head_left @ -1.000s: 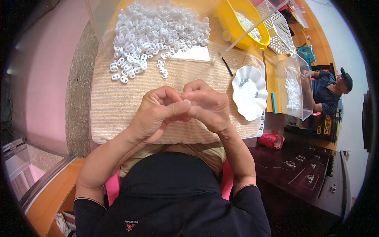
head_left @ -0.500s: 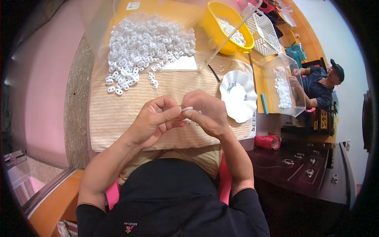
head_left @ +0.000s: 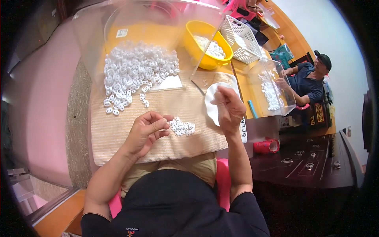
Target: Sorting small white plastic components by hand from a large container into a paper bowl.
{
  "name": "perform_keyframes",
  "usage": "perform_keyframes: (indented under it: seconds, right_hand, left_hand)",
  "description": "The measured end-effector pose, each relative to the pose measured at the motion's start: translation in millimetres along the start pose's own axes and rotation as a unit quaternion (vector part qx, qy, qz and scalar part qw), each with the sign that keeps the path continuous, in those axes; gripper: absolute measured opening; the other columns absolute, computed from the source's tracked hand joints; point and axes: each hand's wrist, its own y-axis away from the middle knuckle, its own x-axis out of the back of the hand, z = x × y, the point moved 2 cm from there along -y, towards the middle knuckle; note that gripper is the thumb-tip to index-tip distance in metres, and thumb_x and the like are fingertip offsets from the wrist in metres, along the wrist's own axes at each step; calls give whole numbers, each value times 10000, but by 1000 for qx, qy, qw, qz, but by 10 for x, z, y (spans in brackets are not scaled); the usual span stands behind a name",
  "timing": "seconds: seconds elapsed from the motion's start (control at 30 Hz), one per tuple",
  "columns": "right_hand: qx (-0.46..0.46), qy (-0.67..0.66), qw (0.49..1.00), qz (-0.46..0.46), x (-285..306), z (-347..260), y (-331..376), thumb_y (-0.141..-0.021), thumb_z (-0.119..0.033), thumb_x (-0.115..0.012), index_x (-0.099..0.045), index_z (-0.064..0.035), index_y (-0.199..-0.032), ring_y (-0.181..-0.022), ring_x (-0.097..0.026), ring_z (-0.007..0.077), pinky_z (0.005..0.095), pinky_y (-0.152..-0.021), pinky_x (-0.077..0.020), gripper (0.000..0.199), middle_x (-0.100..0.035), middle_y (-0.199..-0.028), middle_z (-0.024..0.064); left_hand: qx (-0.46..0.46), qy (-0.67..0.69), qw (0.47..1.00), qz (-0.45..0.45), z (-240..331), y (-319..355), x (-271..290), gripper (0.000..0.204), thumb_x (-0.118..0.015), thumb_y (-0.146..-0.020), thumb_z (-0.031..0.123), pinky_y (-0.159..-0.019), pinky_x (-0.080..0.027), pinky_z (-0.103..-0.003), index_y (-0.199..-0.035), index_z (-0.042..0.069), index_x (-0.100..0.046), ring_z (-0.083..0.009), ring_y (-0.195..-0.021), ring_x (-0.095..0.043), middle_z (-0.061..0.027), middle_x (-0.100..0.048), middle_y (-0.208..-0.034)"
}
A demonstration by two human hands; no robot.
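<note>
My left hand (head_left: 149,132) hovers above the striped towel (head_left: 108,142), thumb and forefinger pinched together; what lies between them is too small to make out. Right beside its fingertips is a small heap of white two-holed plastic pieces (head_left: 182,127). My right hand (head_left: 229,108), slightly blurred, is raised over a white wavy-rimmed plate (head_left: 211,107) and covers much of it. Its fingers are curled together, and anything in them is hidden. Beyond my hands a large pile of the same white pieces (head_left: 136,73) spreads from a clear plastic bin onto the towel.
A white flat card (head_left: 170,83) and a dark thin stick (head_left: 197,87) lie ahead. Farther right are a yellow basin (head_left: 189,35), a white perforated basket (head_left: 245,53), and a blue stick (head_left: 252,109). A co-worker (head_left: 312,81) reaches into another clear bin (head_left: 290,108).
My right hand has left my left hand and moved right, over the plate. The small heap, mostly covered before, now shows. The whole view has shifted a little.
</note>
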Motion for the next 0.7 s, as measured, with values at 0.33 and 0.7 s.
perform_keyframes:
  seconds: [0.33, 0.7]
  right_hand:
    - [95, 89, 973, 191, 129, 72, -939, -845, 2, -614, -519, 57, -1251, -808, -607, 162, 256, -654, -522, 420, -590, -1109, 140]
    - [-4, 161, 986, -51, 50, 554, -851, -835, -73, -679, -662, 18, -1056, -635, -611, 105, 225, -566, -493, 239, -672, -931, 87]
  left_hand:
    - [-25, -17, 999, 12, -27, -1, 8, 85, -688, -852, 63, -744, -544, -283, -894, 65, -615, -110, -829, -625, -149, -637, -1081]
    - [-51, -41, 998, 3, 4, 11, 48, 64, -680, -861, 75, -740, -540, -274, -894, 68, -626, -107, -832, -625, -126, -654, -1037]
